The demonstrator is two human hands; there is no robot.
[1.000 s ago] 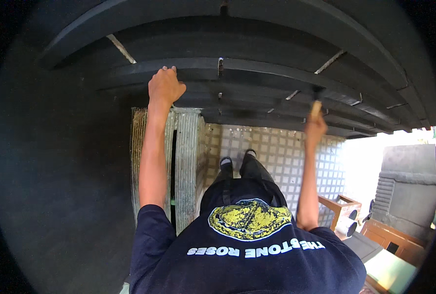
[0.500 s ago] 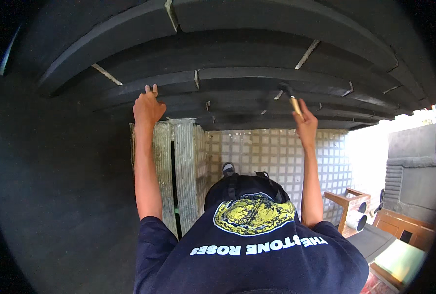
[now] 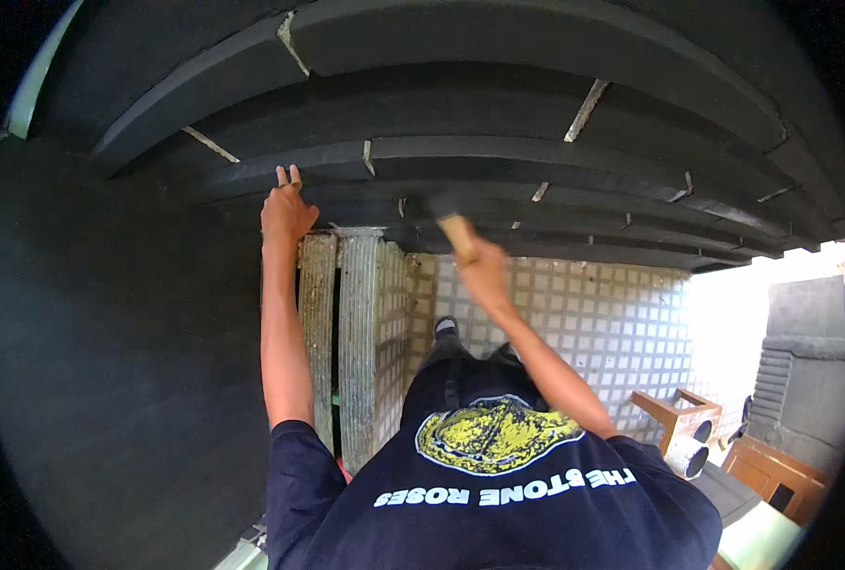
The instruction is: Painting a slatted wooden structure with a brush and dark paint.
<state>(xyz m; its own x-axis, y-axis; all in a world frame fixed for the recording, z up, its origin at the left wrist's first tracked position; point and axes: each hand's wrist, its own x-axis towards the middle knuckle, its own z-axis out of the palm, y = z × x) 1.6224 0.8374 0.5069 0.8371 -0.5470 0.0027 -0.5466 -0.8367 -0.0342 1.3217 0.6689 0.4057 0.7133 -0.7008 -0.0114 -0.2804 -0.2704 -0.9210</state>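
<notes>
Your right hand [image 3: 484, 271] has swung leftward, fist closed around a wooden-handled tool [image 3: 456, 233] whose blurred head meets the dark stepped stone courses [image 3: 537, 161]. Your left hand [image 3: 287, 214] presses flat, fingers extended, against a course edge.

A tiled floor [image 3: 613, 313] of pale squares with darker joints spreads below. Against it stands a pair of grey ribbed slabs [image 3: 346, 323], upright and side by side, with a dark gap between them. A dark wall [image 3: 118, 380] fills the left side. At the right, near the floor's sunlit edge, sits a small wooden stand [image 3: 674, 415] with a pale pipe end [image 3: 686, 456] just beside it. Farther right stands a grey stepped block [image 3: 798, 380], and below it a brown wooden box [image 3: 774, 475].
</notes>
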